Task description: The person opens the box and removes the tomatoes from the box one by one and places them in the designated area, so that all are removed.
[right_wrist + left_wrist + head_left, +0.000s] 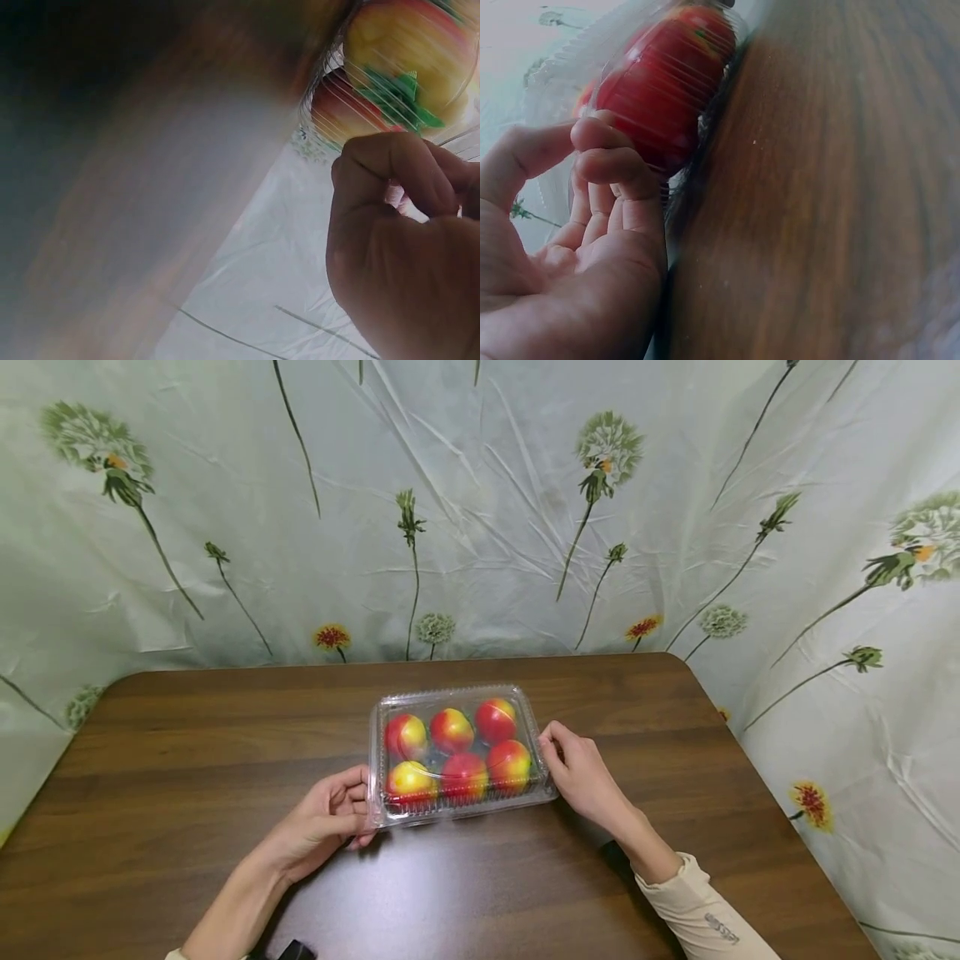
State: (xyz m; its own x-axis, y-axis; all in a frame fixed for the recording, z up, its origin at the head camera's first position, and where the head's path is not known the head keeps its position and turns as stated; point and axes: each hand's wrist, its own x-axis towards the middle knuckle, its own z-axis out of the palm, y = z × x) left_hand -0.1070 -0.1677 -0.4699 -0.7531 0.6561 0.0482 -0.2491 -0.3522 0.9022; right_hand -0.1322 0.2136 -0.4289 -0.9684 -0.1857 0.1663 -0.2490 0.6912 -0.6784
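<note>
A clear plastic clamshell box (pixel 375 752) with a lid over it holds several red-and-yellow fruits (pixel 465 777) in two rows, slightly turned on the table. My left hand (pixel 318 822) grips its left edge near the front corner, thumb above and fingertips at the rim. At the opposite edge my right hand (pixel 588 777) pinches the rim with curled fingers. In the left wrist view, red fruit (pixel 660 82) shows through the ribbed wall beyond my fingers. Green leaves (pixel 405 97) on a yellowish fruit appear in the right wrist view, just past my knuckles.
The brown wooden table (pixel 187 760) has rounded far corners. Behind it and along the right side hangs a pale cloth (pixel 510 527) printed with dandelions and other flowers. A small black object (pixel 297 950) shows beside my left wrist at the bottom edge.
</note>
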